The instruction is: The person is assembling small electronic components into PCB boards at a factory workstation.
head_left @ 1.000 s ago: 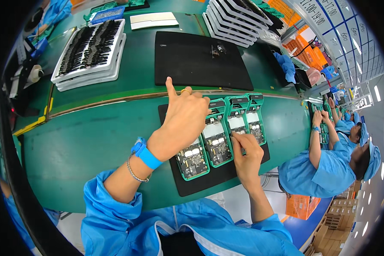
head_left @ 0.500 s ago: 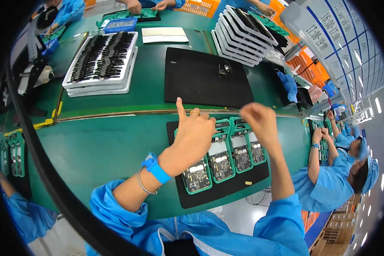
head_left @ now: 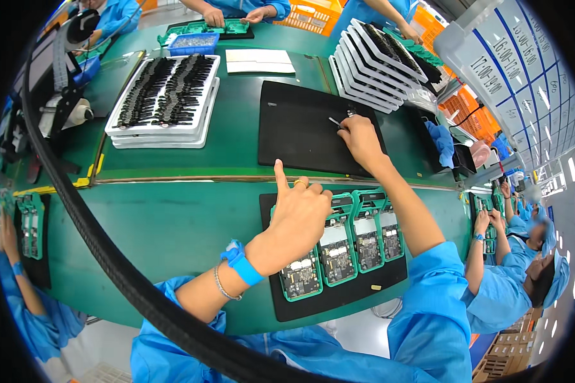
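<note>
Whiteboard [head_left: 516, 76]: blue-ruled grid, upper right, with dark handwritten time ranges in one column
Neighbouring column: handwritten figures, smaller and fainter
Circuit boards [head_left: 338, 263]: any markings too small to read
Cartons [head_left: 512, 350]: any print too small to read

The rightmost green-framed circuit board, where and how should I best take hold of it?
Probably pinch the green rim of the rightmost circuit board at its near end, coming from the near side. That end faces open black mat, while the neighbouring frame crowds its left and bare circuitry shows inside the rim.
</note>
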The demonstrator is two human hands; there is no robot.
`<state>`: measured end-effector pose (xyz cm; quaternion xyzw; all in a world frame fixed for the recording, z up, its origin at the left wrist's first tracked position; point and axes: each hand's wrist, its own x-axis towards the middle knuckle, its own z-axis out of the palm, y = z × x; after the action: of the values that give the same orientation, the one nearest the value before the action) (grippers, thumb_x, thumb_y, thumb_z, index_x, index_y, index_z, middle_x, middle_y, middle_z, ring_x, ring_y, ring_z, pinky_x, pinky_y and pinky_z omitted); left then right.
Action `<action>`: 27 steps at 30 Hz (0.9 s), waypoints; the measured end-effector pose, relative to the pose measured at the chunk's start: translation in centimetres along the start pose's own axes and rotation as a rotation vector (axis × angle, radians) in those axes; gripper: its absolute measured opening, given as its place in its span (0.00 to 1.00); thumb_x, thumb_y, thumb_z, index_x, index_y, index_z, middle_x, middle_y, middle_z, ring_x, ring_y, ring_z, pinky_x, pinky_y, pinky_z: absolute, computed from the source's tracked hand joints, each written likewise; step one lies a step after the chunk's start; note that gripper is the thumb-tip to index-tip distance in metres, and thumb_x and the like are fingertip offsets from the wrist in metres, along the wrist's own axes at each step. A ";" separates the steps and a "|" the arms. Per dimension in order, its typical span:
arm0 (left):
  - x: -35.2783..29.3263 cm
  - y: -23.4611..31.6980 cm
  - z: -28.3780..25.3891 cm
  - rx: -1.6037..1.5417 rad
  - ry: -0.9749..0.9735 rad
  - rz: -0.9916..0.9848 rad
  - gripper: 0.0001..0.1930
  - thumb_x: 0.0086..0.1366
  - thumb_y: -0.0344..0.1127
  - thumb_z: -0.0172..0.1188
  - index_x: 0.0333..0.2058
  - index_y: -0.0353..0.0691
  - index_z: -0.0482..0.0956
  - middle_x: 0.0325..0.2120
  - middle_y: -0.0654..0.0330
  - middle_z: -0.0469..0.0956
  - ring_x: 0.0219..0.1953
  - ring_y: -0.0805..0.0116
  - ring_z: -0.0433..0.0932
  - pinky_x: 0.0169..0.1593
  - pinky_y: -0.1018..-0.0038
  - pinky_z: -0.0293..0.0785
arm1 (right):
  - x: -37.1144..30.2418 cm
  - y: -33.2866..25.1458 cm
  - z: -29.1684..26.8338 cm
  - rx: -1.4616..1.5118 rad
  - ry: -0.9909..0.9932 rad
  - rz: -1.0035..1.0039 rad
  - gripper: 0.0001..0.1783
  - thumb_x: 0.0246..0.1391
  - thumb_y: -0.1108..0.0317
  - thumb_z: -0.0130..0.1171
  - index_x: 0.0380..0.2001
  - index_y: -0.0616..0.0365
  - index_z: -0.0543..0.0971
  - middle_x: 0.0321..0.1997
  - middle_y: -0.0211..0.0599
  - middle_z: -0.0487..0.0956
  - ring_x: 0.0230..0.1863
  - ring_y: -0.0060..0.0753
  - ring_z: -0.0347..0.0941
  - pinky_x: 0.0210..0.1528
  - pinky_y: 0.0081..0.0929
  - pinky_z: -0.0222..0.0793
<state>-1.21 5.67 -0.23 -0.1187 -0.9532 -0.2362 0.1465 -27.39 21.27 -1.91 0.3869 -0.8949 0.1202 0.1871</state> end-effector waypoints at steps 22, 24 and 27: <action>3.9 3.9 2.7 -0.048 0.040 0.081 0.23 0.73 0.36 0.65 0.63 0.36 0.78 0.45 0.55 0.82 0.56 0.52 0.78 0.75 0.23 0.46 | -25.9 -9.0 -13.5 0.389 0.288 0.647 0.09 0.61 0.79 0.70 0.45 0.63 0.90 0.37 0.37 0.87 0.32 0.24 0.80 0.37 0.25 0.76; 4.7 4.0 4.4 -0.047 0.088 0.092 0.18 0.73 0.36 0.65 0.58 0.40 0.83 0.40 0.57 0.83 0.53 0.53 0.80 0.74 0.21 0.44 | -25.7 -9.7 -12.9 0.342 0.335 0.630 0.09 0.60 0.80 0.71 0.44 0.63 0.89 0.35 0.38 0.85 0.30 0.26 0.79 0.36 0.26 0.75; 5.9 4.3 4.8 0.050 -0.010 0.081 0.12 0.72 0.36 0.66 0.51 0.42 0.87 0.36 0.58 0.84 0.50 0.53 0.80 0.74 0.21 0.43 | -25.7 -10.3 -12.2 0.286 0.330 0.597 0.09 0.60 0.80 0.71 0.43 0.63 0.89 0.35 0.39 0.85 0.29 0.28 0.79 0.35 0.27 0.76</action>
<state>-6.51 12.61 -0.52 -0.1544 -0.9540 -0.2056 0.1540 -0.67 35.36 -1.16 0.1066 -0.9003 0.3541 0.2296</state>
